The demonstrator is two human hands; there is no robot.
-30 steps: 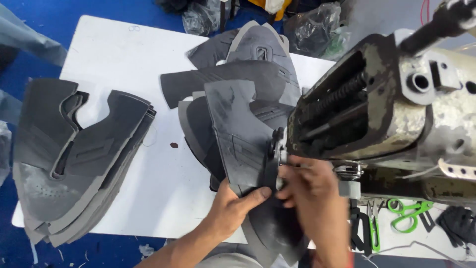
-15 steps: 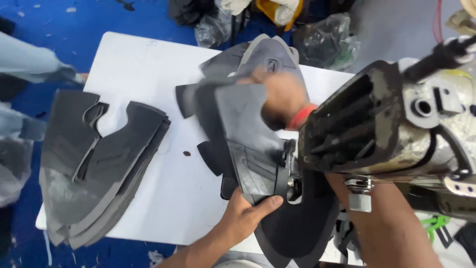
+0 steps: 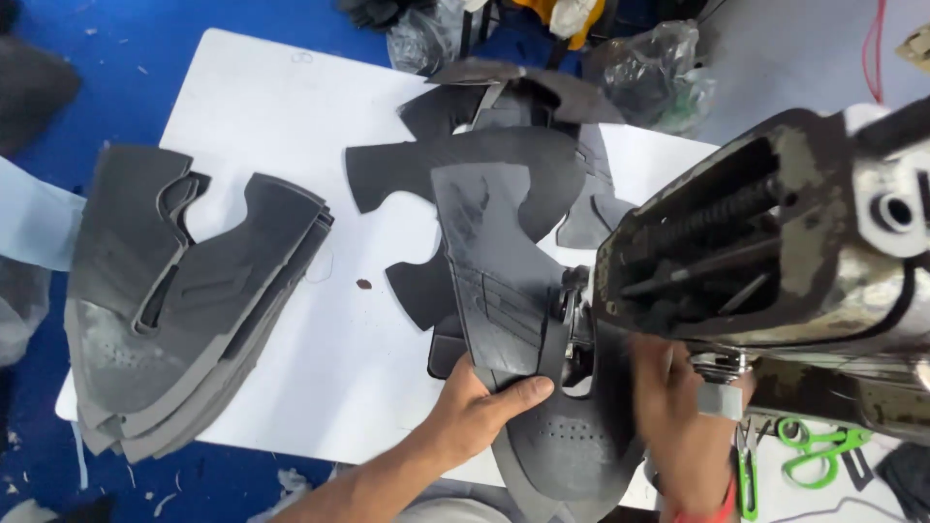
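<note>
left hand point(image 3: 475, 412): forearm enters from the near edge, angled up and to the right. palm down, thumb stretched out to the right, fingers curled under and pinching, closed in a grip. right hand point(image 3: 678, 407): comes up from the near right, wrist nearly vertical, back of hand to the camera. fingers reach far-left, blurred; closure cannot be judged. hands sit near each other, apart.

A shoe workshop: industrial sewing machine point(image 3: 775, 242), stacked grey cut pieces point(image 3: 174, 310) (shoe uppers).
</note>
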